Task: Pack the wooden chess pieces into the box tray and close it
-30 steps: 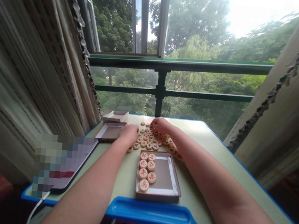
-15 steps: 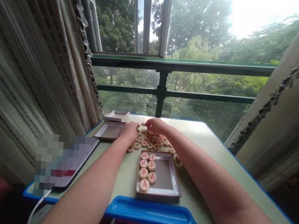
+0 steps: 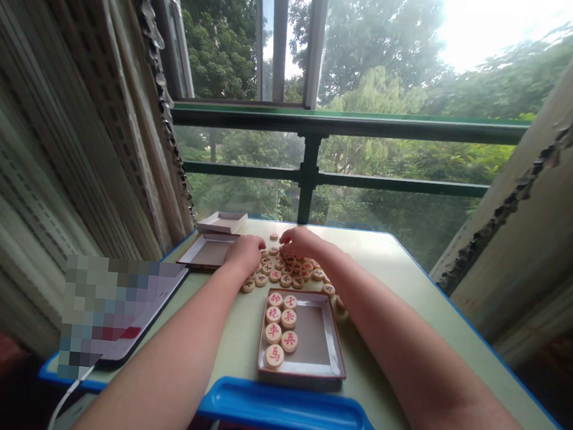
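Round wooden xiangqi pieces [image 3: 287, 269] with red or black characters lie in a loose pile at mid-table. At the pile's left edge is my left hand [image 3: 245, 254], its fingers bent and close together; whatever they hold is hidden. My right hand [image 3: 302, 242] hovers over the far side of the pile, fingers curved downward and a little apart, with no piece visible in them. Closer to me, a shallow box [image 3: 316, 338] holds several red-character pieces [image 3: 273, 333] in two columns along its left side. A single piece [image 3: 274, 236] lies beyond the pile.
Behind my left hand are an open shallow box [image 3: 203, 250] and a white box part [image 3: 222, 221]. A tablet-like device [image 3: 150, 313], partly blurred out, lies at the left with a white cable [image 3: 67, 393]. The table [image 3: 386, 270] has a blue edge with a moulded tray [image 3: 290, 406].
My right hand's fingers have straightened slightly and dipped toward the pile. My left hand has stayed nearly in place. The whole view has shifted slightly.
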`<state>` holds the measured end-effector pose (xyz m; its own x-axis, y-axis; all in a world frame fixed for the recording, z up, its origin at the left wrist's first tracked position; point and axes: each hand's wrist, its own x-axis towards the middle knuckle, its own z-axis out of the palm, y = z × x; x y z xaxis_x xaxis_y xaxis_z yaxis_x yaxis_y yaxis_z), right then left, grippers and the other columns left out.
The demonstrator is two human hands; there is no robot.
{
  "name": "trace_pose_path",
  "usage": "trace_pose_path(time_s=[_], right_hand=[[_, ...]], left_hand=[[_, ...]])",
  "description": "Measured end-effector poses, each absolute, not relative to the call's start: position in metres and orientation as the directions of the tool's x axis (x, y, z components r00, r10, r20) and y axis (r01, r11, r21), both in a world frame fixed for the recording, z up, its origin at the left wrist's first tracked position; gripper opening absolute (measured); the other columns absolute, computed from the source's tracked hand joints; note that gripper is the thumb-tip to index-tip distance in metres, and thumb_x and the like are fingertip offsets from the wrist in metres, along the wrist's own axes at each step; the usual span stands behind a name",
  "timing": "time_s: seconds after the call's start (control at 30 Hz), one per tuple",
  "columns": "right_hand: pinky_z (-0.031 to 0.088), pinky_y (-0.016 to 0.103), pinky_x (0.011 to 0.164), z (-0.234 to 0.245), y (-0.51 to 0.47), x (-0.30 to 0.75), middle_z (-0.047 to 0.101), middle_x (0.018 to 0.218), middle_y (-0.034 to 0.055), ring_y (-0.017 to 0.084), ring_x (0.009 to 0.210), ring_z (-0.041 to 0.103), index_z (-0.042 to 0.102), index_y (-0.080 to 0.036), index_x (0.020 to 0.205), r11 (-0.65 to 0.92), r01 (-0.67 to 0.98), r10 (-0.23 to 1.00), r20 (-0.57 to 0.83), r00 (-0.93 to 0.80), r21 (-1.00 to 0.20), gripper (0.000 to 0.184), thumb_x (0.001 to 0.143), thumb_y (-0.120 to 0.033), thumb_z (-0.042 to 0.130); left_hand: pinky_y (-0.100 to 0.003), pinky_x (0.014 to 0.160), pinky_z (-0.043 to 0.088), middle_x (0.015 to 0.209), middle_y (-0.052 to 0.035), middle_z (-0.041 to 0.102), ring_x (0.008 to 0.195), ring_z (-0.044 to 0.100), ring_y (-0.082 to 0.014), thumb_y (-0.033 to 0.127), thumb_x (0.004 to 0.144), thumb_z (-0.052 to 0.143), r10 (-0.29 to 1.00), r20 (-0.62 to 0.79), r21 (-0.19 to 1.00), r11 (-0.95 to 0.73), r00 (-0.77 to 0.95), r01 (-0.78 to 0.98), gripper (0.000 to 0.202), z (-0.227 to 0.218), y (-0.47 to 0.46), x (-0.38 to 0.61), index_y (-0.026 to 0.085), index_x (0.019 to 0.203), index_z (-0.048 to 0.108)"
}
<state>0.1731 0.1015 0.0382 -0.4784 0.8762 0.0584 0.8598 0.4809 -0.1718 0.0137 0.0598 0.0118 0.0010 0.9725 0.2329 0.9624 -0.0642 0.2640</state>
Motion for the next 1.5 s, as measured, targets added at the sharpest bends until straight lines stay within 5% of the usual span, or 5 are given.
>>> trace_pose_path(time_s=[0.27,0.83,1.0,1.33,1.5], right_hand=[[0.043,0.018,0.064,0.037,0.110,0.180,0.070,0.096,0.0035,0.015,0.077,0.063,0.069,-0.022,0.102,0.415,0.888,0.908,0.034,-0.417,-0.197,0.032,0.071,-0.023,0.061],[0.044,0.018,0.064,0.043,0.104,0.179,0.070,0.097,0.0037,0.013,0.071,0.063,0.068,-0.019,0.103,0.436,0.869,0.897,0.037,-0.440,-0.234,0.032,0.073,-0.018,0.057],[0.044,0.018,0.071,0.043,0.101,0.175,0.069,0.100,0.0032,0.015,0.085,0.062,0.069,-0.019,0.100,0.464,0.854,0.883,0.051,-0.466,-0.233,0.029,0.074,-0.019,0.058],[0.044,0.018,0.066,0.045,0.105,0.183,0.070,0.098,0.0037,0.015,0.081,0.062,0.070,-0.019,0.100,0.423,0.863,0.905,0.073,-0.420,-0.277,0.029,0.073,-0.018,0.058],[0.043,0.018,0.065,0.046,0.108,0.190,0.070,0.096,0.0029,0.015,0.081,0.062,0.070,-0.020,0.098,0.408,0.860,0.912,0.102,-0.397,-0.307,0.027,0.075,-0.019,0.057]], left_hand=[[-0.033,0.096,0.039,0.127,-0.0087,0.054,0.115,0.050,-0.0226,0.015,0.079,0.038,0.963,0.209,0.156,-0.203,0.169,0.967,0.039,0.004,0.066,0.015,0.018,0.111,0.061],[-0.030,0.091,0.042,0.112,-0.0088,0.059,0.104,0.054,-0.0210,0.022,0.083,0.035,0.971,0.187,0.126,-0.174,0.149,0.977,0.036,0.006,0.061,0.018,0.021,0.102,0.066],[-0.032,0.090,0.042,0.112,-0.0102,0.059,0.105,0.054,-0.0229,0.022,0.082,0.036,0.969,0.192,0.099,-0.174,0.152,0.980,0.035,0.006,0.062,0.018,0.019,0.095,0.068],[-0.034,0.086,0.043,0.110,-0.0122,0.062,0.104,0.055,-0.0247,0.022,0.080,0.039,0.967,0.224,0.093,-0.149,0.125,0.984,0.040,0.011,0.058,0.019,0.019,0.115,0.058],[-0.035,0.082,0.046,0.105,-0.0126,0.065,0.099,0.059,-0.0262,0.022,0.079,0.040,0.977,0.206,0.150,-0.089,0.057,0.985,0.034,0.010,0.060,0.018,0.018,0.105,0.063]])
